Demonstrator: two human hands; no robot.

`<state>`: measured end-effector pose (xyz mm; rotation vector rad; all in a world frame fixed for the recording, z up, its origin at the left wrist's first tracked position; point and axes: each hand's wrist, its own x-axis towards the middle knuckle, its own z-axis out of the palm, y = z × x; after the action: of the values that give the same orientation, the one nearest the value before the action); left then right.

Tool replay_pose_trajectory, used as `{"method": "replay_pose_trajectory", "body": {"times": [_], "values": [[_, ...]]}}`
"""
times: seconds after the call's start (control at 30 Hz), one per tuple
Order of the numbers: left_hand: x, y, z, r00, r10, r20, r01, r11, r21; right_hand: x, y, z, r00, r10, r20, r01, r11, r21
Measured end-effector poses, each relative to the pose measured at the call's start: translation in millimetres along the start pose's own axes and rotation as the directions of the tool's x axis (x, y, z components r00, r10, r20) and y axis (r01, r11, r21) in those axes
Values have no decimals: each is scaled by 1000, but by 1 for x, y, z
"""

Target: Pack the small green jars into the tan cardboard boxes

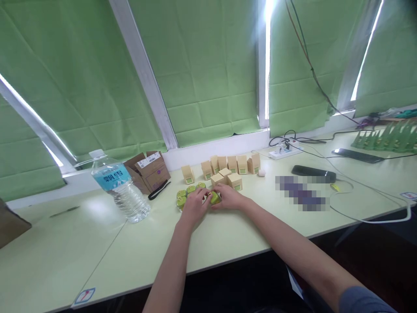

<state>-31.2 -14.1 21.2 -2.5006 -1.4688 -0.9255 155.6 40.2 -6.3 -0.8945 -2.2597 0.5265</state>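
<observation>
Both of my hands meet over the table around one small green, rounded object (215, 198); its exact kind is too small to make out. My left hand (196, 203) has its fingers closed at the object's left side. From the right, my right hand (229, 197) curls its fingers against the same object. Several similar green objects (190, 189) with pale tops sit close together just left of my left hand, in what looks like a clear tray. Just beyond my hands are small tan cardboard boxes (234, 181) with green labels, some grouped together.
More small tan boxes (242, 164) stand in a row behind. To the left are a large water bottle (125, 191) and an open brown carton (150, 171). A power strip (285, 151), a black phone-like item (313, 173) and loose cables lie right on the table (130, 261).
</observation>
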Motion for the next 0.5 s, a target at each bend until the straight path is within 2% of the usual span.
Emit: {"method": "replay_pose_trajectory", "body": {"times": [0.23,0.5], "values": [[1,-1,2,996,11,-85,-13,1000,-24,1,-3,-1,1000,7,11,-8,996,88],[1,-5,5,994,2,-109,-7,999,-47,-1,-7,-4,999,9,47,-16,987,158]]}}
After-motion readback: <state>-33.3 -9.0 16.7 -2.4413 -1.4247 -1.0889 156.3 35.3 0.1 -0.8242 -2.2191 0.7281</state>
